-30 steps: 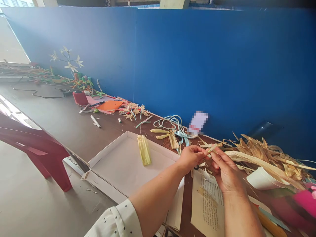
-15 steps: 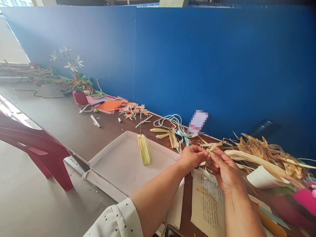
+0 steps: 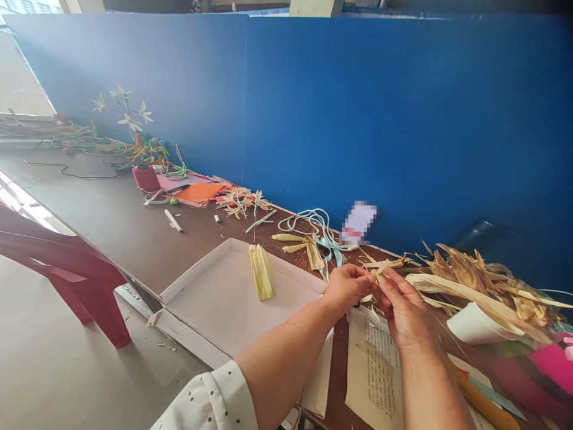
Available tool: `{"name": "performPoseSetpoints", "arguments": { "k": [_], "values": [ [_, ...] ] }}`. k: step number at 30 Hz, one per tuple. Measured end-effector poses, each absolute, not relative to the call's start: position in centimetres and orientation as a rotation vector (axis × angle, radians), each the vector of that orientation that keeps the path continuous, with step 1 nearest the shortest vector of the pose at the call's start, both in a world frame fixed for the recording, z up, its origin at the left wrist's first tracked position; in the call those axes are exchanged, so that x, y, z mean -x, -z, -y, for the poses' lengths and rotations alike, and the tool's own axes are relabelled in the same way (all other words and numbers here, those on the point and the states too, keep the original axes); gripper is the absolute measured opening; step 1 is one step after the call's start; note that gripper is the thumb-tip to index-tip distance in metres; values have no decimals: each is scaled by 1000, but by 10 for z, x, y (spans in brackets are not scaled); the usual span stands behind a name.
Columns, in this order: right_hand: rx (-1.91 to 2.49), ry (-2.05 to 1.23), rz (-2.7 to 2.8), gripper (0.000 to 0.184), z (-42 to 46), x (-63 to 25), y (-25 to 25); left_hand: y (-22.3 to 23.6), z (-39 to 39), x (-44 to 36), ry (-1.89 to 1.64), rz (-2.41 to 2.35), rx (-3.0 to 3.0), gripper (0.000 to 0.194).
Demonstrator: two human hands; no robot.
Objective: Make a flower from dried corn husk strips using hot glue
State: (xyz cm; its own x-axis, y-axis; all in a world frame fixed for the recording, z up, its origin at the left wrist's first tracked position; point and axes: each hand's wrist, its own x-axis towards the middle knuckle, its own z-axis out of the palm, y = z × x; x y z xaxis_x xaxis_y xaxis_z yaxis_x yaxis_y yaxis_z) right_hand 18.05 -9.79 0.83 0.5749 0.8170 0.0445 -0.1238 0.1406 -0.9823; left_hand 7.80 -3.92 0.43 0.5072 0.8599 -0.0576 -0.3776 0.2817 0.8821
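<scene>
Both of my hands meet over the right part of the table. My left hand (image 3: 347,288) pinches one end of a small pale piece of corn husk (image 3: 380,272). The fingers of my right hand (image 3: 405,304) are closed on the same piece from the other side, and the fingers hide much of it. Below my hands lies a printed sheet (image 3: 373,370). To the left, a folded yellow-green corn husk (image 3: 261,273) rests in an open white box lid (image 3: 197,269). A heap of dry corn husks (image 3: 487,278) is close to my right hand.
A white cup (image 3: 478,322) lies tipped by the husk heap. Pale blue cord (image 3: 313,221) and husk buds (image 3: 290,242) sit along the blue partition (image 3: 380,119). Farther left are orange paper (image 3: 199,192), a red object (image 3: 145,178) and husk flowers (image 3: 129,122). A red chair (image 3: 67,275) stands at left.
My hands stay together on the small husk piece, with only slight finger movement. My right wrist has shifted a little to the left. The table things have not moved.
</scene>
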Motion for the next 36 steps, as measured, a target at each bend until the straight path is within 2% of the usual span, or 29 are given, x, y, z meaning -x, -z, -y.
{"name": "performPoseSetpoints", "arguments": {
  "k": [11, 17, 24, 32, 36],
  "values": [
    [1295, -533, 802, 54, 100, -171, -8, -1, 37, -79, -1011, -567, -1018, 29],
    [1367, -415, 886, 51, 99, -165, -2, 3, 36, -82, -1057, -519, -1003, 28],
    [1168, -713, 746, 59, 104, -162, -16, -5, 40, -75, -1084, -535, -1064, 20],
    [1199, -595, 670, 55, 102, -169, -15, -3, 38, -74, -1121, -486, -1101, 25],
    [1160, -606, 618, 46, 99, -171, -16, 0, 37, -75, -1049, -481, -1126, 29]
  ]
}}
